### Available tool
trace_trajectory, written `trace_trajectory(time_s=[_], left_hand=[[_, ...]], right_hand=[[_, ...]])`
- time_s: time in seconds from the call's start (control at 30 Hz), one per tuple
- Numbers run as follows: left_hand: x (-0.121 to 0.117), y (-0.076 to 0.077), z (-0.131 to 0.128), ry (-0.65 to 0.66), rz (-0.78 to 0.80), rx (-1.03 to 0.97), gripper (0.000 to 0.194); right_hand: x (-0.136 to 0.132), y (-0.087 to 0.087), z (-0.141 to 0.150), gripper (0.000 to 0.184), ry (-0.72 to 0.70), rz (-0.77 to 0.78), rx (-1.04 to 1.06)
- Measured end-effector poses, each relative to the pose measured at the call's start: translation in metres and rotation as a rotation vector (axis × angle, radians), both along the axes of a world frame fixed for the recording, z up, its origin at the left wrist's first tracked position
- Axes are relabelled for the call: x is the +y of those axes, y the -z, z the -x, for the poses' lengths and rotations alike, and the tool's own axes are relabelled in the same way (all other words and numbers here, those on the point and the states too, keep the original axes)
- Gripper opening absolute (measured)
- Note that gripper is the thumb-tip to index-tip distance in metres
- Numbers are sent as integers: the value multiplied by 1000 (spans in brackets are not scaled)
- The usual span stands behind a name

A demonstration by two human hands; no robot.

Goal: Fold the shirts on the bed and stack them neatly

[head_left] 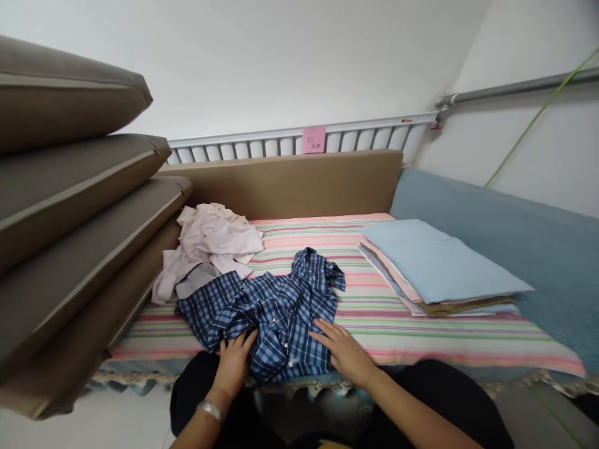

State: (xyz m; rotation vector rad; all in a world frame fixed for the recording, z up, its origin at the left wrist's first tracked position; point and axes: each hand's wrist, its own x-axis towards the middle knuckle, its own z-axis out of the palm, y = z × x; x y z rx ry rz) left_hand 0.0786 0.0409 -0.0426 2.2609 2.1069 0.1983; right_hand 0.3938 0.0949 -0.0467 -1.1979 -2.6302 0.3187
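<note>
A crumpled blue plaid shirt (281, 312) lies across the striped cover, with its collar end pointing away from me and a few buttons showing. My left hand (234, 363) rests on its near left part, fingers apart and lying on the fabric. On the right, my right hand (345, 352) touches the shirt's near right side with its fingers stretched out. Neither hand grips the cloth. Behind and left of the shirt is a loose heap of pale pink and white clothes (213, 237); a grey piece (199, 279) sits between them.
Several thick brown cushions (79, 193) are stacked at the left. A pile of folded clothes (435, 259), light blue on top, lies on the striped cover (374, 340) at the right. Behind are a brown backrest (290, 187), a radiator (241, 148) and a pink note (313, 140).
</note>
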Motion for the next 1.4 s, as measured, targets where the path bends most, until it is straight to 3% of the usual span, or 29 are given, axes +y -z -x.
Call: trace_trajectory(time_s=[0.17, 0.33, 0.47, 0.6, 0.77, 0.87, 1.1, 1.27, 1.4], left_hand=[[-7, -23, 20, -58, -10, -382, 56], [6, -70, 33, -186, -192, -929, 23], [13, -109, 29, -206, -240, -1010, 24], [12, -133, 21, -167, -192, -985, 36], [14, -137, 28, -19, 199, -1018, 34], [16, -131, 40, -38, 280, -1029, 33], [10, -122, 53, -91, 230, -1052, 30], [9, -117, 47, -99, 14, -1058, 27], [2, -127, 43, -82, -223, -908, 26]], right_hand=[[17, -20, 11, 60, 124, 64, 280], [40, -71, 23, 41, 304, 55, 677], [41, -113, 28, 31, 392, 133, 896], [31, -131, 24, 36, 444, 257, 1049], [30, -140, 10, 38, 490, 396, 1110], [31, -144, 3, 39, 493, 423, 1101], [31, -140, -4, 40, 510, 428, 1043], [30, -134, -7, 39, 526, 343, 944], [21, -151, -10, 39, 501, 184, 801]])
